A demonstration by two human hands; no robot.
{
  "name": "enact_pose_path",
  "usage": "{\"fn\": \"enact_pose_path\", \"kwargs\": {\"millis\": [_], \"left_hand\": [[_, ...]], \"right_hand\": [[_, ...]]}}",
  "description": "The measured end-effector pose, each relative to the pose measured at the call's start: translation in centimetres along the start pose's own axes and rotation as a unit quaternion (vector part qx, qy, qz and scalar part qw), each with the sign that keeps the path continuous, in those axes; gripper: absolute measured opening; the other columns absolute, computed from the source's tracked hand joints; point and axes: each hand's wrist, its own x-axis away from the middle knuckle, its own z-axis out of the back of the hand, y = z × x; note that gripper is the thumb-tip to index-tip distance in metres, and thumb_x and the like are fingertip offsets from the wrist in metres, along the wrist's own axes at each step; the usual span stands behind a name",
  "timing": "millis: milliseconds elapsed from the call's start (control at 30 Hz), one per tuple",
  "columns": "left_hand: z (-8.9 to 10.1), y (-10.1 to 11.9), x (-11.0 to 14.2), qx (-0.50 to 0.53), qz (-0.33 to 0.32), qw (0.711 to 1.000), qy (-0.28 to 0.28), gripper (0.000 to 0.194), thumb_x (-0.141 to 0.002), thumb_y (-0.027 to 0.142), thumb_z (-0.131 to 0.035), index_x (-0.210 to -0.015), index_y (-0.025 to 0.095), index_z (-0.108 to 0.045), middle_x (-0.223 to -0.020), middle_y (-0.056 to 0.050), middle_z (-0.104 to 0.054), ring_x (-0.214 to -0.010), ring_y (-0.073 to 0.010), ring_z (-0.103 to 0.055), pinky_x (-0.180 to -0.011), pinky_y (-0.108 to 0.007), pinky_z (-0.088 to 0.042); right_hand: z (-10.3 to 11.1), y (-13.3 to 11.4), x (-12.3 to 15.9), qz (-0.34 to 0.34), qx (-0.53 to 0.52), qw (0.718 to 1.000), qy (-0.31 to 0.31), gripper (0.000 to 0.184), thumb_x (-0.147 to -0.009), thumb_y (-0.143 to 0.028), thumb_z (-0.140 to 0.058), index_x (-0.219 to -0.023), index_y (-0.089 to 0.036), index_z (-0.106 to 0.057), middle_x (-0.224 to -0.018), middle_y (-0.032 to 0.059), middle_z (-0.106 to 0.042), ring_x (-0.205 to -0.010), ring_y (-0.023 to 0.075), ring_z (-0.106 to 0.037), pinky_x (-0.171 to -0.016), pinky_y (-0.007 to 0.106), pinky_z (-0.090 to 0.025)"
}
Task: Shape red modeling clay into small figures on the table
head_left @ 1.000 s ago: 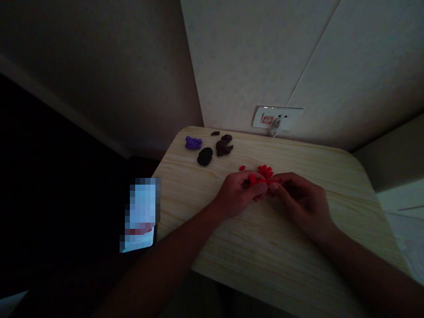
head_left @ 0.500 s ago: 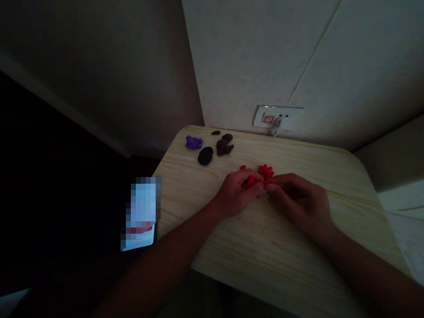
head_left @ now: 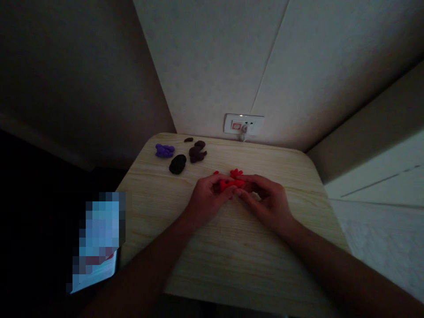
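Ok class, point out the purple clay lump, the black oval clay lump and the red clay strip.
Purple clay lump [head_left: 164, 150]: head view, its middle.
Black oval clay lump [head_left: 177, 164]: head view, its top.
Red clay strip [head_left: 230, 184]: head view, its exposed middle.

Dim room. Pale panelled wall [head_left: 212, 66] with white socket plate [head_left: 244, 124]; light wood-grain table [head_left: 232, 269] against it; shadowed brown wall [head_left: 79, 79] at left.

Matt red clay [head_left: 232, 183] — wood-grain tbl [head_left: 232, 260]

My left hand [head_left: 208, 198] and right hand [head_left: 266, 205] were bare and slim-fingered, as were my left forearm [head_left: 145, 260] and right forearm [head_left: 334, 260].
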Motion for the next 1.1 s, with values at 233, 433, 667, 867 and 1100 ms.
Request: {"fn": "enact_pose_path", "kwargs": {"millis": [233, 433, 667, 867, 1100], "left_hand": [[0.2, -0.1, -0.3, 0.099, 0.031, 0.994, 0.047, 0.046, -0.052, 0.021, -0.096, -0.09, 0.016, -0.07, -0.085, -0.005, -0.077, -0.075, -0.0184, -0.073, -0.066, -0.028, -0.06], [0.3, -0.6, 0.0, 0.135, 0.035, 0.99, 0.025, 0.026, -0.071, 0.03, -0.087, -0.089, 0.015, -0.076, -0.094, -0.009, -0.079, -0.086, -0.0223, -0.076, -0.089, -0.04, -0.061], [0.3, -1.1, -0.2, 0.099, 0.023, 0.993, 0.06, 0.027, -0.065, 0.027, -0.091, -0.088, 0.018, -0.08, -0.095, -0.007, -0.08, -0.09, -0.0222, -0.075, -0.094, -0.039, -0.059], [0.2, -1.3, -0.3, 0.136, 0.011, 0.989, 0.064, 0.029, -0.066, 0.021, -0.09, -0.092, 0.017, -0.077, -0.096, -0.006, -0.079, -0.089, -0.0195, -0.075, -0.085, -0.032, -0.06], [0.2, -0.8, 0.0, 0.183, 0.029, 0.982, 0.04, 0.037, -0.067, 0.017, -0.089, -0.098, 0.018, -0.068, -0.088, -0.002, -0.077, -0.076, -0.0133, -0.072, -0.072, -0.023, -0.058]], "right_hand": [[0.0, 0.0, -0.1, 0.013, -0.033, 0.999, 0.014, 0.019, -0.089, -0.038, -0.074, -0.099, -0.022, -0.074, -0.096, 0.0073, -0.075, -0.084, 0.0189, -0.071, -0.077, 0.031, -0.06], [0.1, 0.9, -0.3, 0.023, -0.042, 0.997, 0.057, 0.022, -0.09, -0.028, -0.074, -0.111, -0.026, -0.075, -0.105, 0.0069, -0.074, -0.091, 0.0189, -0.071, -0.081, 0.033, -0.06], [-0.2, 0.7, -0.2, 0.109, 0.06, 0.987, 0.103, 0.029, -0.093, -0.017, -0.067, -0.117, -0.03, -0.075, -0.106, 0.0063, -0.074, -0.096, 0.0201, -0.07, -0.086, 0.036, -0.059], [-0.8, 0.3, 0.1, 0.147, 0.093, 0.983, 0.058, 0.041, -0.092, -0.018, -0.066, -0.132, -0.025, -0.067, -0.118, 0.0114, -0.072, -0.109, 0.0236, -0.069, -0.095, 0.04, -0.059], [-1.0, 0.6, 0.1, 0.198, 0.102, 0.974, 0.029, 0.042, -0.092, -0.017, -0.069, -0.133, -0.024, -0.066, -0.124, 0.0118, -0.072, -0.115, 0.0225, -0.069, -0.101, 0.039, -0.058]]}}
